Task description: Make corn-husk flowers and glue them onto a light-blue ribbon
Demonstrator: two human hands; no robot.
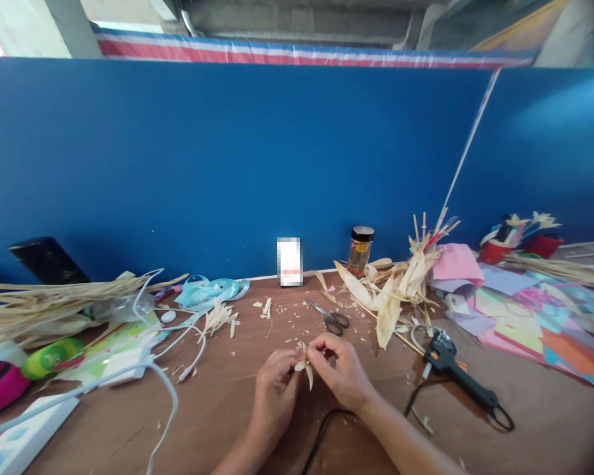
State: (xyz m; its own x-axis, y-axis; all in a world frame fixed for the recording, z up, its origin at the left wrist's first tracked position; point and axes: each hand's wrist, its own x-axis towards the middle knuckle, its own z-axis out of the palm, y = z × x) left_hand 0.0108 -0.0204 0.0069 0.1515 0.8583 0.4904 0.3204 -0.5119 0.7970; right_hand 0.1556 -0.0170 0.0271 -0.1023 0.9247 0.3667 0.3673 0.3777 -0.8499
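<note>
Between my two hands, low in the middle of the head view, is a small flower-like piece of dried corn husk (304,369) with pale petals. My left hand (277,382) pinches it from the left side. The fingers of my right hand (340,369) close on it from the right, near its top. Just beyond my hands lie black-handled scissors (335,322), surrounded by small husk scraps. A black glue gun (455,369) rests on the table to the right, its cord running toward my forearms.
Dried corn husks (396,290) are heaped beside a lidded jar (360,251). Coloured paper (525,316) covers the right side. At left lie a blue ribbon (210,291), white cables (173,389) and a power strip (32,432). A blue partition (237,165) stands behind.
</note>
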